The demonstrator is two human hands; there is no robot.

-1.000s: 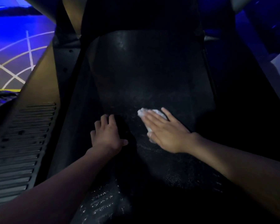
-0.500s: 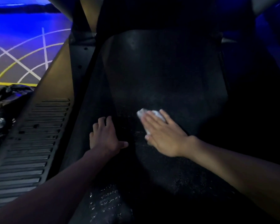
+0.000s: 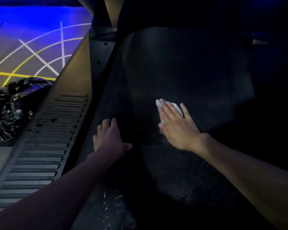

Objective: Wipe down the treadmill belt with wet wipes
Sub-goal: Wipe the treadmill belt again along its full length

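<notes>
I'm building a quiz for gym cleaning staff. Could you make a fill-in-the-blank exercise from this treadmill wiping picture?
1. The wipe under the right hand is ____ in colour.
2. The left hand holds ____.
3. Seen from the treadmill belt, the crumpled black bag lies on the floor to the ____.

Missing words: white; nothing; left.

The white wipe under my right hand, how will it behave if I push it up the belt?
The wipe looks crumpled and soft, so it will probably bunch rather than slide flat. The belt looks textured, so it likely drags on the wipe under the flat right hand.
</notes>
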